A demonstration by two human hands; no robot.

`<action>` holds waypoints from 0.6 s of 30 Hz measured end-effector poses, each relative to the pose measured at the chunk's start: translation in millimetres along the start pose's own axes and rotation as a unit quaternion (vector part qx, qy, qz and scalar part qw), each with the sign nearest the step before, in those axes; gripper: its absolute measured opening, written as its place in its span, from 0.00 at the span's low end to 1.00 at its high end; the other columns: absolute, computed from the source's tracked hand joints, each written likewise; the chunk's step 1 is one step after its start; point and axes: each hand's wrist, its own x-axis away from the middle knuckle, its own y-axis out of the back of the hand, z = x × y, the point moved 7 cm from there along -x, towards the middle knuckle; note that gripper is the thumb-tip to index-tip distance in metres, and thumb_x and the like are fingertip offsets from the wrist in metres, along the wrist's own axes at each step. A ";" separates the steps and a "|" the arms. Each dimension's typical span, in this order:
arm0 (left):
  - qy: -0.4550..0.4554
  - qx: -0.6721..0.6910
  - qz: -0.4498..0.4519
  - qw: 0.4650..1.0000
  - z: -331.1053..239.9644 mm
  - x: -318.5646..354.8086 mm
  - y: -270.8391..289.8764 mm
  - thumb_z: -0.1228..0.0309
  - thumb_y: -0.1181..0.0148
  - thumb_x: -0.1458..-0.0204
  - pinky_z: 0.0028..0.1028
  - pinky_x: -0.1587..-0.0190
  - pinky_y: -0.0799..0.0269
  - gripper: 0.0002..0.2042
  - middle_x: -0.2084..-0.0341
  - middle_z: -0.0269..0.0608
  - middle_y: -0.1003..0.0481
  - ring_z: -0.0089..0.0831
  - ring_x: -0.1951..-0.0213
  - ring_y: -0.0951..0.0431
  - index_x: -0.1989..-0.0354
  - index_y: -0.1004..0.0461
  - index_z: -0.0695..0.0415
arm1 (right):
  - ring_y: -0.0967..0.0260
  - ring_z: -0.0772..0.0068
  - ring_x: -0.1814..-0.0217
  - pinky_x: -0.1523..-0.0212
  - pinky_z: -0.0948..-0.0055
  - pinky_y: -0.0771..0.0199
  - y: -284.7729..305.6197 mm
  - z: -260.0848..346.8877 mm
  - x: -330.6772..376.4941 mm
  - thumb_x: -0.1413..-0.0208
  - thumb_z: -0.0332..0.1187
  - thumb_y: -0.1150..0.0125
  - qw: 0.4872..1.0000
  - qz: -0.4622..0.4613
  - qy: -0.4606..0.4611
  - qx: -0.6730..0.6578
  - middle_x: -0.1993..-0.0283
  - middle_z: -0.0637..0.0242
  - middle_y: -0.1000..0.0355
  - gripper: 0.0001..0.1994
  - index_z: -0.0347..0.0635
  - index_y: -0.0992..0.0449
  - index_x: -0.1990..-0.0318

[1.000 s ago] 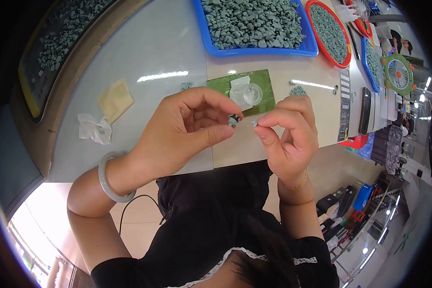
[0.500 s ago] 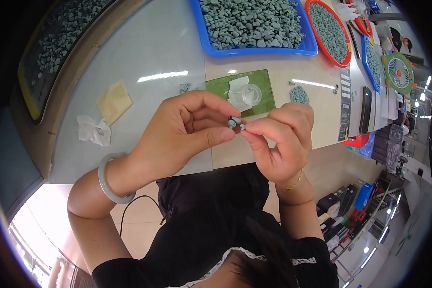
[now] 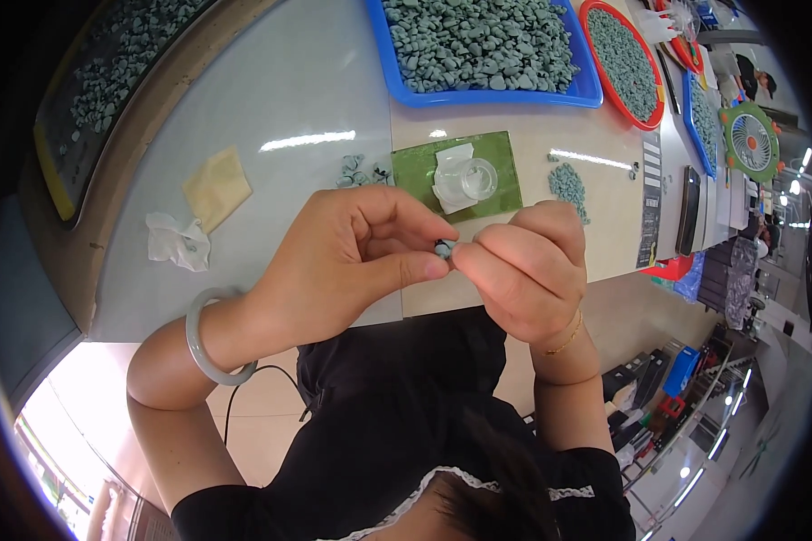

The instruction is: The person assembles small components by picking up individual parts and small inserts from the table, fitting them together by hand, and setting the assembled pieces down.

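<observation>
Far across the table, a blue tray brims with grey-green stones, seemingly waiting to be handled. Nearer, the left hand and right hand meet, fingertips pinched narrow on one small stone bead between them.

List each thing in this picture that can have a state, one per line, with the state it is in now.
left hand: pinching the small bead
right hand: closed, fingertips at the bead
small bead: held between both hands, off the table
blue tray: full of grey-green stones
red tray: filled with stones
clear cup: on the green mat
white tissue: crumpled
</observation>
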 end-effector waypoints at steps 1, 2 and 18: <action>-0.011 0.002 -0.001 1.000 -0.2 0.2 -0.7 0.80 0.41 0.53 0.20 0.58 0.29 0.10 0.69 0.40 0.26 0.22 0.64 0.25 0.62 0.30 0.66 | 0.40 0.68 0.70 0.70 0.71 0.40 -0.1 -0.8 0.4 0.70 0.25 0.35 1.000 0.000 0.000 0.000 0.69 0.72 0.34 0.14 0.44 0.25 0.69; -0.021 0.003 -0.001 1.000 -1.2 0.2 -1.2 0.79 0.41 0.53 0.19 0.60 0.29 0.10 0.70 0.40 0.26 0.21 0.66 0.25 0.62 0.29 0.67 | 0.40 0.68 0.71 0.70 0.71 0.40 -0.2 -1.2 1.3 0.70 0.25 0.34 1.000 -0.005 0.005 -0.006 0.69 0.71 0.33 0.14 0.44 0.25 0.69; -0.225 -0.367 -0.176 0.886 -75.9 8.8 33.4 0.79 0.44 0.55 0.25 0.63 0.31 0.03 0.72 0.40 0.26 0.29 0.68 0.25 0.72 0.28 0.64 | 0.35 0.74 0.69 0.67 0.78 0.38 26.6 -86.7 -45.6 0.59 0.25 0.38 0.987 0.008 -0.162 -0.001 0.70 0.69 0.30 0.10 0.40 0.24 0.65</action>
